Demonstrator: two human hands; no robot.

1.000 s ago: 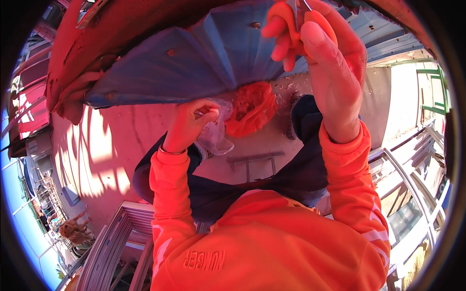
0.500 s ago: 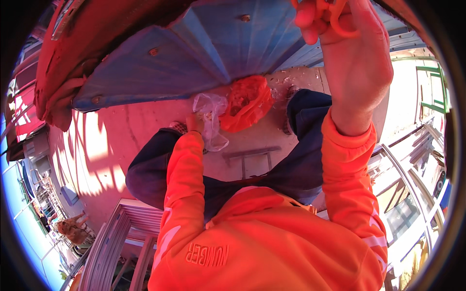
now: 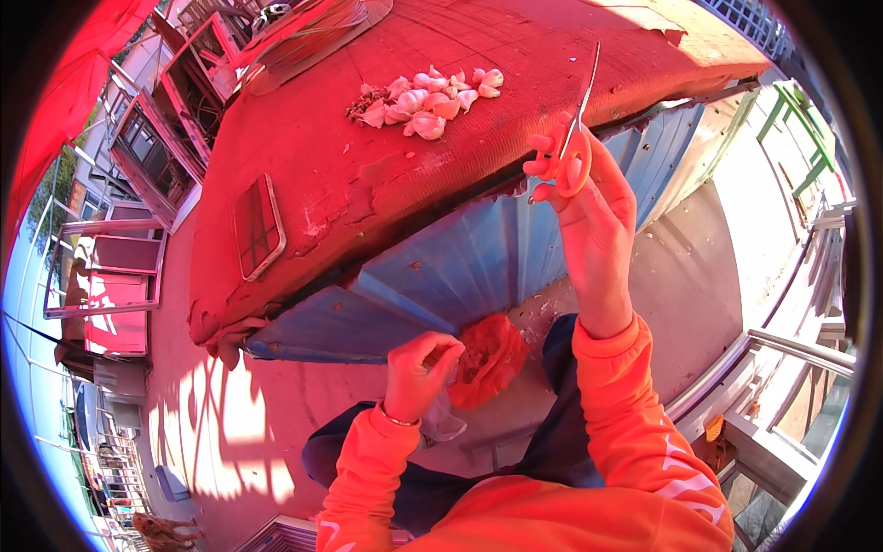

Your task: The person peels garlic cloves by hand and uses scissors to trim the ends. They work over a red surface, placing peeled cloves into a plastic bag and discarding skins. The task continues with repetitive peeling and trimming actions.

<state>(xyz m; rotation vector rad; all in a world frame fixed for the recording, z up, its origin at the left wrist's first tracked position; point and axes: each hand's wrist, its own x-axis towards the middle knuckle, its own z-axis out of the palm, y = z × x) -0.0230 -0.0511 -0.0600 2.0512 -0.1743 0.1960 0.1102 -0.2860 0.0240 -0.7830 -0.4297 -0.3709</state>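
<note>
Scissors (image 3: pixel 578 120) are gripped in the right hand (image 3: pixel 593 207), fingers around the orange handles, blades pointing up and away, at the near edge of the red-covered table (image 3: pixel 331 198). Left hand (image 3: pixel 416 375) is lower down and has its fingers curled, tips close together; can't tell if anything's pinched in there.

As for what's around: a heap of garlic (image 3: pixel 428 106) sits on the tabletop, up and left of the scissors grip, with small dark bits (image 3: pixel 361 107) at its left end. A phone (image 3: pixel 260 228) lies further left, beyond the left hand and nearer the table edge. That edge and the blue ribbed panel (image 3: pixel 451 267) under it come between the left hand and the garlic. Off to the right of the scissors hand there's a green frame (image 3: pixel 798 138), plus pale frames (image 3: pixel 800 354) lower down. Way out below and left of the left hand, a brown dog (image 3: pixel 164 529) at the rim.

Containers: a red plastic bag (image 3: pixel 492 363) is open just right of the left hand, lower than the scissors grip. Something's inside, but I can't make out what. A clear bag (image 3: pixel 443 421) hangs right below the left hand, partly hidden by it, contents unreadable. Dog's cut off by the dark lens border, and one knee is mostly behind the right sleeve.
</note>
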